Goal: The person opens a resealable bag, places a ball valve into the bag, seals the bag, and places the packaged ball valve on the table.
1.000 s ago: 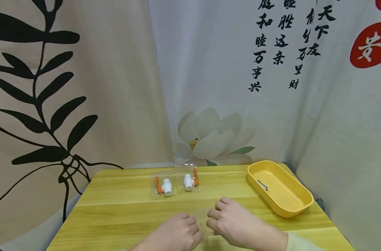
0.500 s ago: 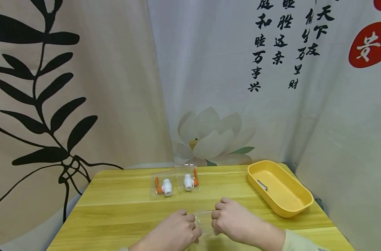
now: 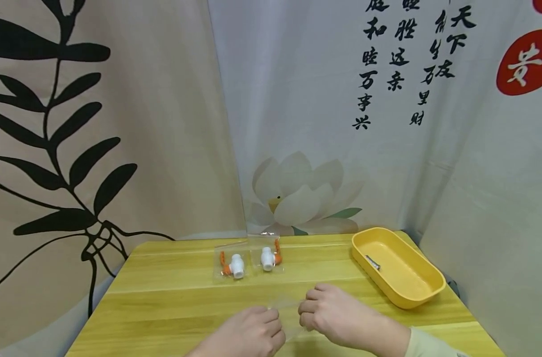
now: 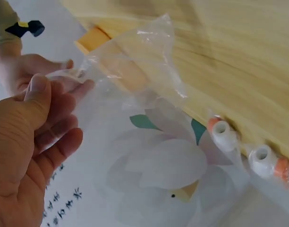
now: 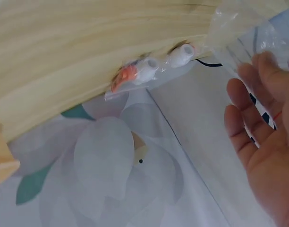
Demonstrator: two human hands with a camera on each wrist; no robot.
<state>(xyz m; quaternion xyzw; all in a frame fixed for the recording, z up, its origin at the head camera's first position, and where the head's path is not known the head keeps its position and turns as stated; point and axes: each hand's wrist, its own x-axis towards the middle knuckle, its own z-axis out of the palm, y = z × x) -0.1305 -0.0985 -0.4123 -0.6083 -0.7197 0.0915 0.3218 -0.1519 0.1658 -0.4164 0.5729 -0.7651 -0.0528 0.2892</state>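
Note:
A clear, thin plastic bag [image 3: 290,317] is stretched between my two hands over the near part of the table. My left hand [image 3: 252,333] pinches one side of its edge between thumb and forefinger, as the left wrist view shows. Opposite it, my right hand [image 3: 335,316] pinches the other side with thumb and fingertips. Nothing shows inside the bag [image 4: 135,59] in the left wrist view. Beyond the hands lie two white plastic valves with orange handles, the left valve [image 3: 237,267] and the right valve [image 3: 267,259], each in its own clear bag.
A yellow tray [image 3: 409,280] stands at the right side of the wooden table [image 3: 164,302], with a small silvery piece [image 3: 373,263] inside. Behind the table hangs a printed curtain [image 3: 182,124] with leaves, a lotus and lettering.
The hands drew slightly apart with the bag between them, then came a little closer together again. Both keep their pinch on it. The valves and the tray have stayed in place.

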